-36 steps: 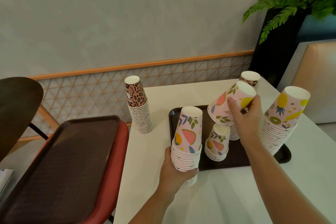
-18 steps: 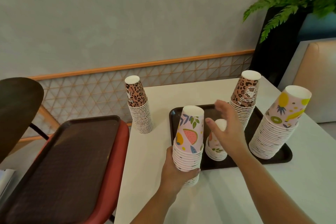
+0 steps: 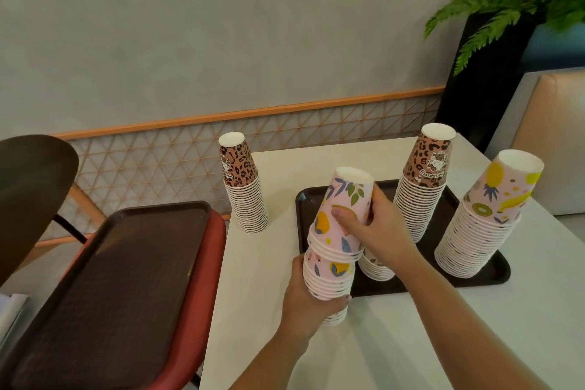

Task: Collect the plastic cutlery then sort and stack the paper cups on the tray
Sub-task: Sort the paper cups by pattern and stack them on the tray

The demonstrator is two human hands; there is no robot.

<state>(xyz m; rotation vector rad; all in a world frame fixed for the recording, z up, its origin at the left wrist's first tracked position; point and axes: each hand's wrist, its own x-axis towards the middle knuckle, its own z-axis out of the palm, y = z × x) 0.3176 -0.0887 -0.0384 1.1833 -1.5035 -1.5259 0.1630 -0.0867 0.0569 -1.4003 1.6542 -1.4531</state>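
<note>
Head view: both hands' fingers clasping fruit-print cup stack at tray's near-left edge.

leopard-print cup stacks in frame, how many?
2. One leopard-print stack stands on the white table, left of the tray; the other leopard-print stack stands on the tray's far side. The hands hide none that I can tell.

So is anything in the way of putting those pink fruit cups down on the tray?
Partly. The short cup stack stands on the tray right behind the pink fruit cups that the left hand and right hand grip. The bare tray at the back left looks free.
</note>
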